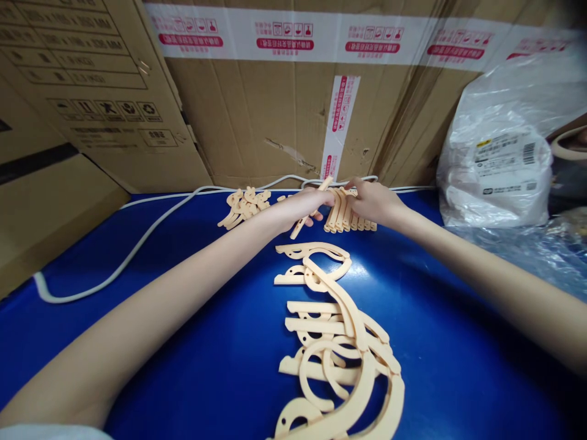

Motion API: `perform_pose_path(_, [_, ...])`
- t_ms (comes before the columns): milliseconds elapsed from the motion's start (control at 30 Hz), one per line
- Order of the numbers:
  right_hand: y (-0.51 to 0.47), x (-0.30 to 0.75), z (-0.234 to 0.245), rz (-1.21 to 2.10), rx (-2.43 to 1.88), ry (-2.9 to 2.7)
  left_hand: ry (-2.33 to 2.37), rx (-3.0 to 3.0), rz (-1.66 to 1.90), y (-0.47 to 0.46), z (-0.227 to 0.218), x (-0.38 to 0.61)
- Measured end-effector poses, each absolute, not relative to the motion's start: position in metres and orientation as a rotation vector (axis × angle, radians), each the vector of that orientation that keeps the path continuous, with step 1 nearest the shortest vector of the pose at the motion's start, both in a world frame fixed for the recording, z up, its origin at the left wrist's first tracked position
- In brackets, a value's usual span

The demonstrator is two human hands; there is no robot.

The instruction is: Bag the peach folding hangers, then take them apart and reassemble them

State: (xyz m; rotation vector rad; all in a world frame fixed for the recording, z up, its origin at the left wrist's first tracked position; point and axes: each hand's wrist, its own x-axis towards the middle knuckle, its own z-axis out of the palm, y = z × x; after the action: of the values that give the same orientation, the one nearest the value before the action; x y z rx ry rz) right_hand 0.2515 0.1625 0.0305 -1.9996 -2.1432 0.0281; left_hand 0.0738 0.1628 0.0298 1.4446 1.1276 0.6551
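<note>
My left hand (317, 201) is closed around a cream plastic hanger arm (300, 227), which slants up past the fingers. Just to its right, a row of similar curved hanger arms (340, 215) lies side by side at the back of the table. My right hand (372, 200) reaches over this row with bent fingers closed on one of the arms; the fingertips are partly hidden. Left of my hands sits a pile of small cream hook pieces (245, 205). Nearer to me, several joined folding hangers (360, 324) overlap in a line.
Large cardboard boxes (266, 98) wall off the back and left of the blue table (192, 373). A white cable (137, 250) runs along the rear and left. On the right stand a plastic-wrapped package (498, 165) and clear plastic film (518, 256).
</note>
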Motion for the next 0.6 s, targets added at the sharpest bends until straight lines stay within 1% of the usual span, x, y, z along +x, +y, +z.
perform_pose_path(67, [0.16,0.252,0.036,-0.007,-1.986,-2.083,1.155,1.427,0.701,0.163,0.032,0.074])
perform_pose_path(133, [0.156,0.251,0.044,0.047,-1.845,-2.017,1.215,1.408,0.781,0.162,0.039,0.074])
perform_pose_path(167, [0.153,0.249,0.048,0.147,-1.722,-1.992,1.242,1.406,0.821,0.162,0.043,0.074])
perform_pose_path(267, [0.141,0.237,0.06,0.592,-1.302,-1.961,1.229,1.453,0.884,0.156,0.056,0.071])
perform_pose_path(333, [0.131,0.227,0.067,0.79,-1.152,-1.975,1.138,1.523,0.907,0.151,0.062,0.068])
perform_pose_path(467, [0.117,0.212,0.076,0.914,-1.041,-1.889,1.004,1.574,1.018,0.145,0.068,0.059])
perform_pose_path(600, [0.119,0.215,0.078,0.97,-1.098,-1.72,1.007,1.648,1.164,0.142,0.074,0.044])
